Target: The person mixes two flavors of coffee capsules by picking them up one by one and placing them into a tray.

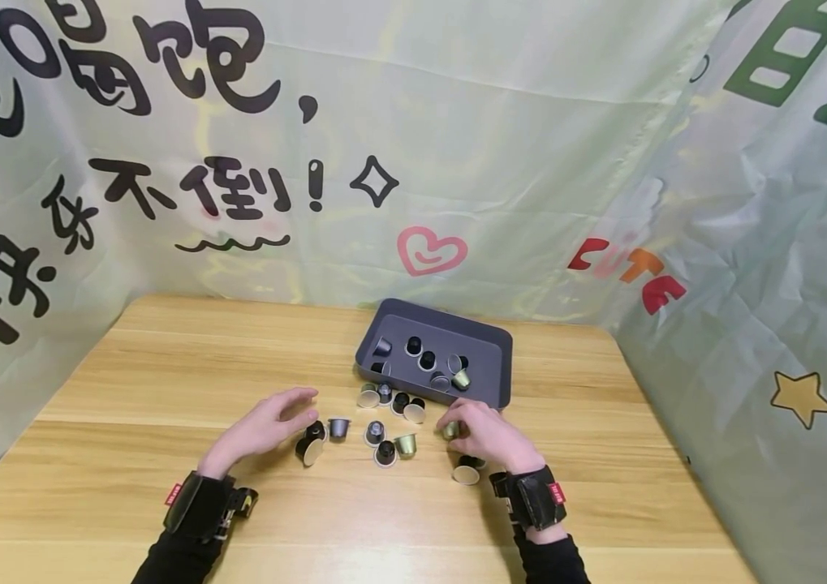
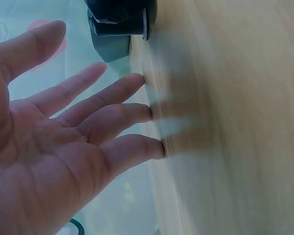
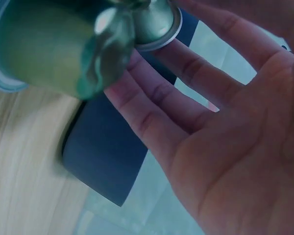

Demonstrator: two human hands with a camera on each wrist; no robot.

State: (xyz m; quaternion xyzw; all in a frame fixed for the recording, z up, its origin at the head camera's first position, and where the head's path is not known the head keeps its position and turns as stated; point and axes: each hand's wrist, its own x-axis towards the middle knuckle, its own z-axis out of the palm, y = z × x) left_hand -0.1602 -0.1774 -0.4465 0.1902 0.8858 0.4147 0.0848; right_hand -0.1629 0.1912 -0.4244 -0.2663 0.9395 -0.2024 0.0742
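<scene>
My right hand [image 1: 489, 438] pinches a green coffee capsule [image 1: 450, 430] just in front of the tray. In the right wrist view this green capsule [image 3: 159, 22] sits at the fingertips, with its rim showing. Another green capsule [image 3: 44, 46] looms large at the upper left there. A pale-lidded capsule [image 1: 467, 474] lies below the right hand. My left hand [image 1: 267, 426] is held low over the table with its fingers spread and holds nothing. Right beside its fingertips are a black capsule [image 1: 316, 430], a tipped one with a pale lid [image 1: 313, 453] and a grey-purple capsule [image 1: 338, 428].
A dark grey tray [image 1: 486, 357] stands at the back, holding several black, purple and green capsules. Between the hands lie more capsules, among them a green one [image 1: 406, 445] and a black one [image 1: 385, 453]. Printed cloth [image 1: 530, 162] hangs behind the wooden table [image 1: 325, 519].
</scene>
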